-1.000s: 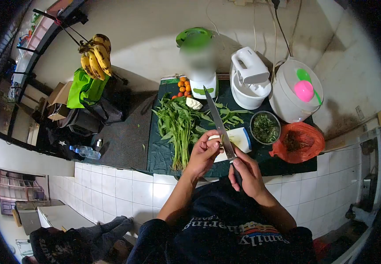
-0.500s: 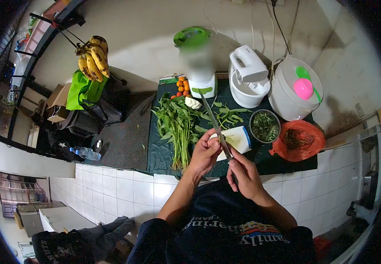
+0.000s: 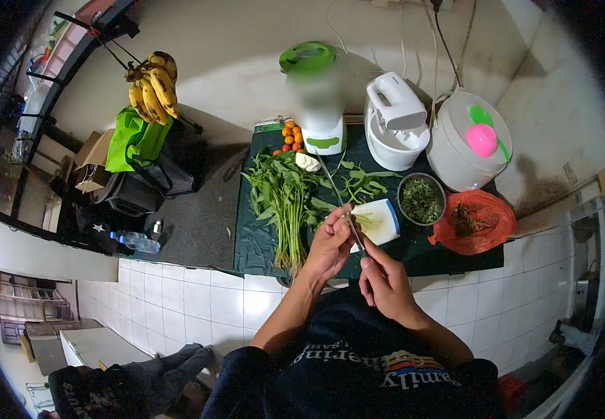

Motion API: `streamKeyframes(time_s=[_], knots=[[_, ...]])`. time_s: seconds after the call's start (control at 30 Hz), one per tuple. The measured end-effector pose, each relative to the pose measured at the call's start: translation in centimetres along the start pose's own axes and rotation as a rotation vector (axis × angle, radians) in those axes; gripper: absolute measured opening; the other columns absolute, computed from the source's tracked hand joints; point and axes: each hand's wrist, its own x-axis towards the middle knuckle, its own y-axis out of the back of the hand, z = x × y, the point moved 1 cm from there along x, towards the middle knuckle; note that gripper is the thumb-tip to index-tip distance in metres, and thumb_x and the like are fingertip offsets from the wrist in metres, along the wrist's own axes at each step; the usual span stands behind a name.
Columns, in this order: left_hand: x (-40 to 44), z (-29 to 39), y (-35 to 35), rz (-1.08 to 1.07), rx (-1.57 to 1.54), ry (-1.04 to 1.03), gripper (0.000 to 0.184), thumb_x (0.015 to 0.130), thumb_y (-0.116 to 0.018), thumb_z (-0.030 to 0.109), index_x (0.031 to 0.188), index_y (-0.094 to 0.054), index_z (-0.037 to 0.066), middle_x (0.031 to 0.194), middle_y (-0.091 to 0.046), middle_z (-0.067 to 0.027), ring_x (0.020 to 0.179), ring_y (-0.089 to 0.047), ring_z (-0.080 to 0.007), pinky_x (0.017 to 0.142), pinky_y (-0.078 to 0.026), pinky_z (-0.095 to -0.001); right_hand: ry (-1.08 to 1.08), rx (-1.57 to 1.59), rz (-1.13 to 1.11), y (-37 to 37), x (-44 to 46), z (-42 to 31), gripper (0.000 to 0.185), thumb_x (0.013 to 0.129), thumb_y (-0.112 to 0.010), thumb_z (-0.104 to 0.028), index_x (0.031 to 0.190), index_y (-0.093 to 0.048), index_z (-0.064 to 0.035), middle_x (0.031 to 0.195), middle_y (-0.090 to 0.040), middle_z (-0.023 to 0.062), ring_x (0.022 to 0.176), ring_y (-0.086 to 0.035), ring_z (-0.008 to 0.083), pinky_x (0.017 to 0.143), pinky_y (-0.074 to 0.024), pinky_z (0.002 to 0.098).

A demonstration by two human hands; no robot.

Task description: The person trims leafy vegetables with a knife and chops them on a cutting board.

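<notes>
Knife in right hand, left fingers at the blade, above the cutting board

Head view: The right hand (image 3: 388, 283) is closed around the handle of 1 knife (image 3: 332, 180). The blade slants up and to the left, seen nearly edge-on, its tip toward the blender (image 3: 323, 137). The left hand (image 3: 327, 251) is raised beside the blade with its fingers curled and its thumb near the fingertips; whether it grips anything cannot be told, the detail there being too small. Both hands and the knife are located over the near edge of the work surface, just beside the white cutting board (image 3: 383, 229), which has a blue edge and bears some pale green stems.

To the left of the board lies a large bunch of leafy greens (image 3: 287, 213), stem ends toward the person. Loose leaves (image 3: 362, 183) lie beyond the board. A round bowl of chopped greens stands to the right, with an open red bag (image 3: 504, 234) just beside it, holding plant scraps. A white block (image 3: 307, 163) rests at the top of the bunch, near several small orange and red fruits (image 3: 289, 133). A white mixer (image 3: 399, 119) stands behind the bowl. All these items are on a dark green cloth (image 3: 253, 258).
</notes>
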Motion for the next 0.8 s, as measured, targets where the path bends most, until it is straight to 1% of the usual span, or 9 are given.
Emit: streamKeyframes(time_s=[0.1,0.3,0.4,0.5,0.57,0.6,0.67,0.7,0.8], knots=[[-0.3,0.2,-0.5,0.035,0.017,0.034,0.056,0.089,-0.075,0.022,0.137,-0.05,0.008,0.116,-0.065,-0.0008,0.102,-0.062,-0.0132,0.091,-0.049,-0.0318,-0.015,0.016,-0.005,0.0,-0.2,0.1,0.048,0.105,-0.046,-0.019,0.151,-0.038,-0.0117,0.057,-0.054,0.0017,0.043,-0.047,0.0067,0.042,-0.0404,0.0247],[-0.6,-0.3,0.2,-0.018,-0.063,0.04,0.055,0.092,-0.071,0.026,0.139,-0.049,0.01,0.11,-0.063,0.0015,0.096,-0.06,-0.0095,0.078,-0.051,-0.0242,-0.037,0.019,-0.032,-0.3,-0.5,-0.3,0.048,0.105,-0.046,-0.02,0.152,-0.037,-0.0123,0.057,-0.054,0.0015,0.043,-0.047,0.0068,0.042,-0.04,0.0245],[-0.9,-0.2,0.4,0.068,-0.045,0.031,0.055,0.094,-0.068,0.026,0.142,-0.047,0.01,0.112,-0.061,0.0003,0.096,-0.059,-0.009,0.072,-0.051,-0.0215,-0.071,0.022,-0.051,-0.4,-0.7,-0.3,0.048,0.106,-0.046,-0.02,0.152,-0.037,-0.0128,0.057,-0.053,0.0011,0.043,-0.047,0.0068,0.042,-0.0398,0.0245],[-0.8,-0.3,1.1,0.031,-0.109,0.024,0.056,0.094,-0.067,0.027,0.144,-0.045,0.011,0.121,-0.06,-0.0022,0.107,-0.058,-0.0114,0.072,-0.052,-0.0212,-0.091,0.048,-0.061,-0.6,-0.7,0.3,0.048,0.106,-0.045,-0.021,0.153,-0.036,-0.0131,0.057,-0.052,0.0008,0.043,-0.046,0.0069,0.042,-0.0397,0.0244],[-0.9,-0.4,1.3,0.04,-0.174,0.02,0.056,0.094,-0.066,0.029,0.142,-0.046,0.01,0.131,-0.058,-0.0037,0.121,-0.054,-0.0137,0.091,-0.052,-0.0247,-0.097,0.053,-0.065,-0.7,-0.7,0.7,0.048,0.106,-0.045,-0.021,0.153,-0.036,-0.0133,0.057,-0.051,0.0006,0.042,-0.046,0.007,0.042,-0.0398,0.0243],[-0.8,-0.7,1.4,0.039,-0.173,0.02,0.056,0.094,-0.066,0.029,0.142,-0.046,0.01,0.131,-0.058,-0.0037,0.121,-0.054,-0.0137,0.091,-0.052,-0.0247,-0.117,0.067,-0.061,-0.7,-0.7,1.1,0.048,0.106,-0.045,-0.021,0.153,-0.036,-0.0134,0.057,-0.051,0.0008,0.042,-0.045,0.0071,0.041,-0.0398,0.0241],[-0.5,-1.4,1.5,0.103,-0.135,-0.103,0.057,0.093,-0.066,0.031,0.141,-0.047,0.006,0.135,-0.056,-0.0036,0.132,-0.047,-0.0139,0.113,-0.04,-0.0301,-0.138,0.082,-0.063,-0.9,-0.5,1.2,0.048,0.106,-0.044,-0.021,0.153,-0.035,-0.0135,0.057,-0.051,0.001,0.042,-0.045,0.0073,0.041,-0.0399,0.024],[-0.5,-1.4,1.6,0.091,-0.168,-0.104,0.052,0.095,-0.063,0.03,0.138,-0.049,0.003,0.136,-0.056,-0.0034,0.133,-0.046,-0.0139,0.123,-0.024,-0.0342,-0.158,0.097,-0.076,-0.9,-0.5,1.1,0.048,0.106,-0.043,-0.022,0.153,-0.035,-0.0138,0.057,-0.051,0.0011,0.042,-0.045,0.0074,0.041,-0.0398,0.0239],[-0.6,-1.4,2.4,0.208,-0.321,-0.059,0.047,0.097,-0.059,0.028,0.137,-0.05,0.004,0.133,-0.059,-0.0033,0.132,-0.048,-0.0157,0.122,-0.028,-0.0334,-0.208,0.121,-0.119,-1.1,-0.5,0.7,0.048,0.106,-0.042,-0.023,0.153,-0.034,-0.0142,0.058,-0.051,0.0014,0.042,-0.045,0.0077,0.041,-0.0396,0.0239]])
